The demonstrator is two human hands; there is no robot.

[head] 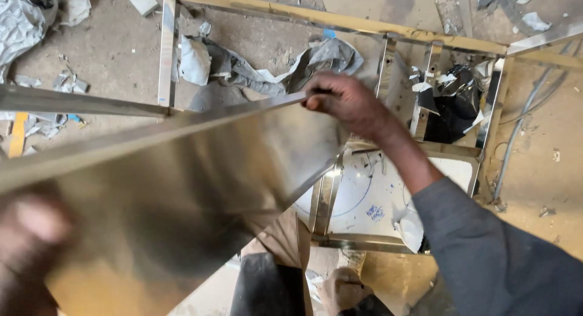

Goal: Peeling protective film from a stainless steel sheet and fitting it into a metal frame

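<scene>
Left hand (27, 249), blurred at 8 o'clock, presses against the near end of a big shiny metal sheet (182, 170); grip unclear. Right hand (343, 100) pinches the sheet's far top corner, just above centre. Sheet runs tilted from 8 toward 12. Steel frame (388, 33) sits behind on a dusty floor (546, 170), with crumpled film (316, 61) at 12.

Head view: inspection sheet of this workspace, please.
Surface: dusty concrete floor, no bench.
Job's things: large metal sheet held tilted over a shiny metal frame.
Clutter: crumpled grey wrapping, paper scraps, black plastic inside the frame.
Grippers: right hand grips the sheet's far corner; left hand, blurred, is at its near edge, grip unclear.
Cables: grey hose or cable on the floor beside the frame.
Surroundings: white panel under the frame.
</scene>
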